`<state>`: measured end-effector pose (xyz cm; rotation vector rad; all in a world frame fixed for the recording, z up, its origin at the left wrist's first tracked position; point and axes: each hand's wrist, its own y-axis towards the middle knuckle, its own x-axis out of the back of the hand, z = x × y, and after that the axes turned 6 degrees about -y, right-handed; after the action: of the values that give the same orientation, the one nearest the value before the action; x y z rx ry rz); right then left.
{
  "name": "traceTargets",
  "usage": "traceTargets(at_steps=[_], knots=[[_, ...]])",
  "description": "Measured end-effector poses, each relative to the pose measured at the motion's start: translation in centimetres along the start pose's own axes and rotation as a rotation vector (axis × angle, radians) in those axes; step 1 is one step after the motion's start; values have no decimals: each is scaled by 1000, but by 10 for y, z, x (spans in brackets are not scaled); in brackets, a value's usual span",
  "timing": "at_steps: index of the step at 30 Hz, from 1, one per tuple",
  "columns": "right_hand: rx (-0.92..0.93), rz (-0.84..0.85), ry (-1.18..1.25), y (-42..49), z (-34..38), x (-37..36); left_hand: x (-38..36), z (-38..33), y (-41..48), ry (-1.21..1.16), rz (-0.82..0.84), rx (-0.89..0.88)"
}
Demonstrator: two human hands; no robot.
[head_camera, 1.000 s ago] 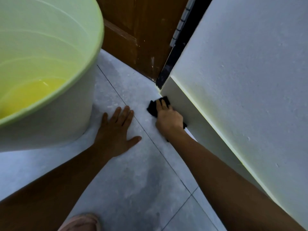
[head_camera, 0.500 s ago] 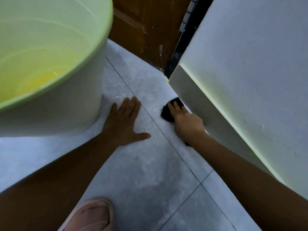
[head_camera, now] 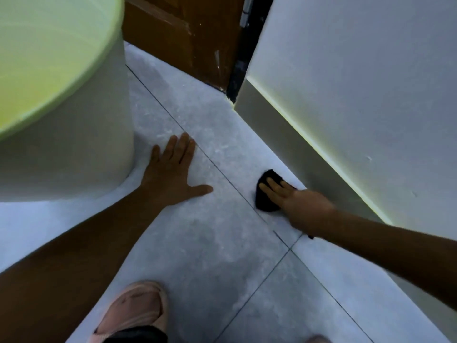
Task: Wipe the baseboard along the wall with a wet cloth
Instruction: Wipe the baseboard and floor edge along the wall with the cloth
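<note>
A pale baseboard runs along the foot of the white wall, from the door corner toward the lower right. My right hand presses a dark cloth down on the floor tile right beside the baseboard, fingers flat over it. Only the cloth's front part shows; the rest is under the hand. My left hand lies flat on the tile with fingers spread, holding nothing.
A large green-rimmed bucket stands at the left, close to my left hand. A brown wooden door closes the far corner. A pink slipper is at the bottom. Grey floor tiles lie between.
My right hand has slid the cloth along the baseboard away from the door corner, toward me. My left hand stays planted on the tile. The view has shifted back.
</note>
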<state>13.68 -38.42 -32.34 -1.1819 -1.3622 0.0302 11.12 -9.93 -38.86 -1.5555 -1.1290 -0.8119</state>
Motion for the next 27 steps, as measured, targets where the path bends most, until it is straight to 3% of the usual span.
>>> traceTargets(at_steps=[3,8,13,19,23,27], knots=[[-89,-13,0,10,-17,10,2,-7,-3,16,8,-17],[-369,-252,482,31,30,3,-11,-62,-10,-95,-113,-95],[-280,-437,476,-30,62,-53,-21,-83,-11,-83,-127,-124],[-510,-302,548,-73,21,-96,-42,-121,-33,-9,-85,-378],[-494,-281,620,-60,26,-81,-52,-139,-43,8,-53,-397],[-436,-278,583,-101,45,-113,-58,-153,-51,33,15,-424]])
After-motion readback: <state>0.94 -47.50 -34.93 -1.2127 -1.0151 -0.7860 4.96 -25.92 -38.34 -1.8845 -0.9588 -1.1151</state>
